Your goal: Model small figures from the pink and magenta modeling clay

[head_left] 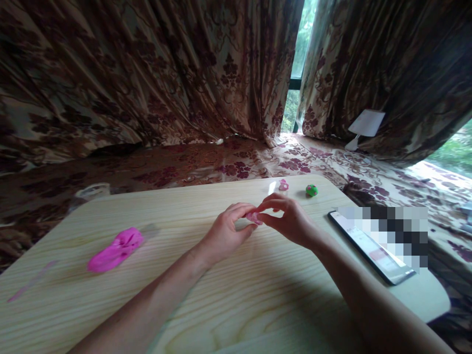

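Note:
Over the middle of the table, a small pink piece [253, 217] is pinched between my two hands; its exact kind is too small to make out. My left hand [229, 227] grips it from the left with thumb and fingers. From the right, my right hand [291, 221] holds the same piece with its fingertips, the thumb and forefinger forming a loop. Just beyond the hands lie a small pink shaped piece [283, 185] and a green ball with pink spots [311, 190]. A bright pink lump [116, 250], soft and creased like modelling clay, rests to the left.
The pale wood-grain table [184, 305] has rounded corners. A thin pink stick [32, 281] lies near its left edge. On the right is a phone [372, 248] with its screen lit. Behind are patterned curtains [184, 73] and a small white lamp [368, 123].

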`<state>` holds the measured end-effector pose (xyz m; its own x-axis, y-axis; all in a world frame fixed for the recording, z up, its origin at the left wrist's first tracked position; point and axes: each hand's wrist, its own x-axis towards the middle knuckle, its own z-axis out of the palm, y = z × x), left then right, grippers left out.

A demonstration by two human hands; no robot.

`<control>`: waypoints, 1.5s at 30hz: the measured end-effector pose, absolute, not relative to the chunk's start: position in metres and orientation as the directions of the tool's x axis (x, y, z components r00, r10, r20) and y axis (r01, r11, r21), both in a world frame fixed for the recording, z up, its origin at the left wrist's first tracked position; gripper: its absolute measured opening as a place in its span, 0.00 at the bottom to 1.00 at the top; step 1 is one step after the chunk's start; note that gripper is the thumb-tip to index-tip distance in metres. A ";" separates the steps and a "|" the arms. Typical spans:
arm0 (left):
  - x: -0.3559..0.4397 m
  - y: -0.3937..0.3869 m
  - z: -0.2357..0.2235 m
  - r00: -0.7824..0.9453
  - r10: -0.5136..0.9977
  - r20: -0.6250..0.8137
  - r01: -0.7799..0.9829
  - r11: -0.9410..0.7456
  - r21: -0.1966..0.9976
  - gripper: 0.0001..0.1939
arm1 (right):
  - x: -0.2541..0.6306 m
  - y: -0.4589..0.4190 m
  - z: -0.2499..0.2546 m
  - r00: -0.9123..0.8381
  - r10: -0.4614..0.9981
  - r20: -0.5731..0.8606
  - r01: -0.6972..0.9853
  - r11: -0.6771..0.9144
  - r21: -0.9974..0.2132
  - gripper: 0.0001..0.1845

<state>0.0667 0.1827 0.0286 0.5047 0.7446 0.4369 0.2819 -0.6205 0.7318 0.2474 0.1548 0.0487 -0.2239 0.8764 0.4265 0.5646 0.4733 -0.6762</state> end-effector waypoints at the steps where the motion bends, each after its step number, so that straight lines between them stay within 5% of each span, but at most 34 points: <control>1: 0.067 0.182 0.029 0.513 0.746 0.425 0.285 -0.615 0.735 0.12 | 0.248 0.155 0.049 -0.236 0.879 0.413 0.554 0.471 -0.686 0.08; 24: 0.066 0.181 0.033 0.638 0.744 0.200 0.144 -0.370 0.918 0.09 | 0.250 0.154 0.050 -0.298 0.877 0.375 0.510 0.479 -0.714 0.06; 32: 0.067 0.186 0.036 0.503 0.854 0.133 0.051 -0.182 0.982 0.13 | 0.250 0.150 0.064 -0.258 0.774 0.578 0.549 0.609 -0.572 0.12; 45: 0.067 0.183 0.038 0.492 0.864 0.106 0.053 -0.151 0.987 0.13 | 0.245 0.151 0.054 -0.331 0.756 0.565 0.604 0.630 -0.488 0.17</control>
<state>0.0673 0.1832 0.0384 0.4923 0.8639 0.1061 0.0525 -0.1512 0.9871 0.2450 0.1512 0.0538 -0.3309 0.7555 0.5654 0.6043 0.6299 -0.4880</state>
